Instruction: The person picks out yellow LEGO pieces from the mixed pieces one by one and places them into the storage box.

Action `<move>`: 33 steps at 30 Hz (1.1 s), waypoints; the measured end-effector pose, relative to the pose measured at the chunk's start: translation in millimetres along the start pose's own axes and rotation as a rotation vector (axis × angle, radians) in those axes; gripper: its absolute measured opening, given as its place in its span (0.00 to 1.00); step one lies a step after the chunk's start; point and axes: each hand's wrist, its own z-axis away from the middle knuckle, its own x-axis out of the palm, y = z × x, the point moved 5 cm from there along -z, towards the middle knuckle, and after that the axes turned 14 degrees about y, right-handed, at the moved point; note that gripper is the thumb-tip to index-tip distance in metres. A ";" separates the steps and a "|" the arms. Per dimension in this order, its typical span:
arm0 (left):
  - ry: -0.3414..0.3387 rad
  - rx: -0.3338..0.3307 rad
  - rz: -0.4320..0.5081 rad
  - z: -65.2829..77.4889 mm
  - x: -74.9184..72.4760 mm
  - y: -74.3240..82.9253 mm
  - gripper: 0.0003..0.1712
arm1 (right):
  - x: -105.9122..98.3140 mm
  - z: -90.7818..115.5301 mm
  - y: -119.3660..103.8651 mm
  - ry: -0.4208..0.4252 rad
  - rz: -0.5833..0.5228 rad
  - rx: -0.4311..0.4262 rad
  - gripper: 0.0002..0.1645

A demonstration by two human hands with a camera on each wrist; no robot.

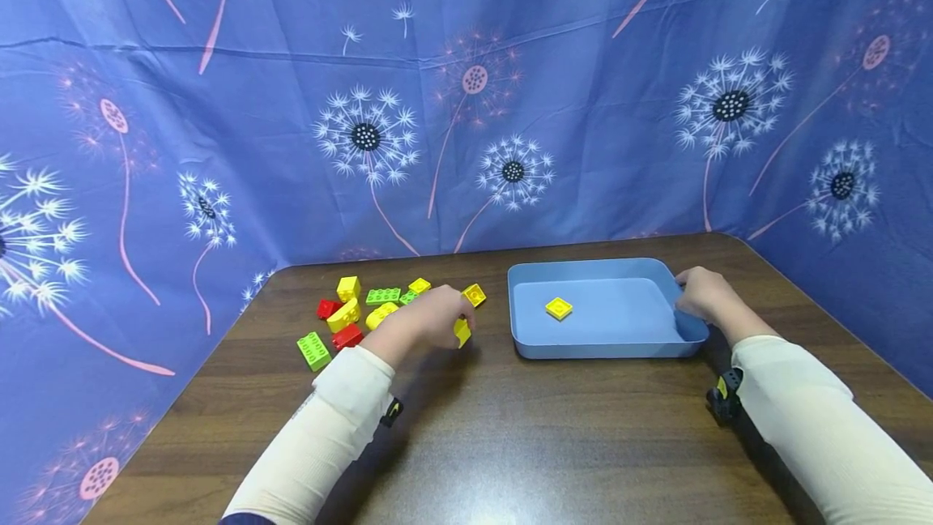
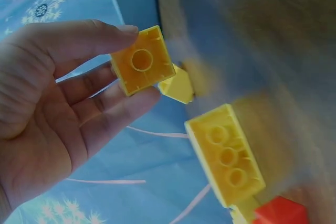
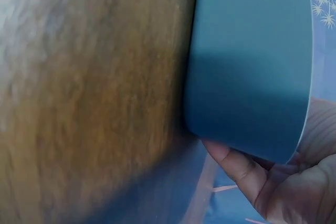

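Observation:
My left hand pinches a yellow square building block between thumb and fingers, left of the blue tray. Its hollow underside with one round tube faces the left wrist view, where the held block shows plainly. At the tray's right end, my right hand grips the wall. From the right wrist view, fingers lie against the outside of that wall. One flat yellow block lies inside the tray, toward its left. Just beyond the left hand is another yellow block, hollow side up.
Several loose blocks lie on the wooden table at the left, among them a green one, a red one and a yellow curved one. A blue patterned cloth hangs behind the table and along its sides.

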 end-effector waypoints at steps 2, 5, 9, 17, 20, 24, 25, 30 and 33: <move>0.015 0.026 -0.005 -4.7 -5.1 2.9 0.14 | -0.3 -0.7 -0.7 -0.005 -0.006 -0.002 0.32; 0.040 0.062 -0.007 -12.4 -12.7 8.3 0.13 | -1.5 -2.0 -3.3 0.007 0.004 -0.027 0.32; 0.064 0.091 0.003 -20.6 -20.4 15.9 0.13 | -2.5 -4.5 -6.2 0.026 0.035 -0.074 0.32; 0.070 0.115 0.033 -38.1 -28.8 32.5 0.14 | -3.2 -9.7 -0.8 0.000 0.040 -0.095 0.33; 0.080 0.122 0.040 -45.7 -31.0 36.1 0.15 | -3.7 -11.3 1.7 -0.008 0.029 -0.092 0.34; 0.079 0.130 0.062 -53.2 -27.5 42.0 0.15 | -0.9 -9.2 7.9 -0.050 0.002 -0.063 0.34; 0.075 0.130 0.068 -54.5 -25.8 43.3 0.15 | 0.1 -7.9 9.5 -0.073 -0.027 -0.045 0.34; 0.064 0.132 0.108 -58.2 -21.2 46.8 0.15 | 2.1 -0.1 15.4 -0.272 -0.291 0.120 0.38; 0.069 0.134 0.127 -60.8 -22.0 45.9 0.15 | 1.2 2.6 17.6 -0.375 -0.428 0.197 0.41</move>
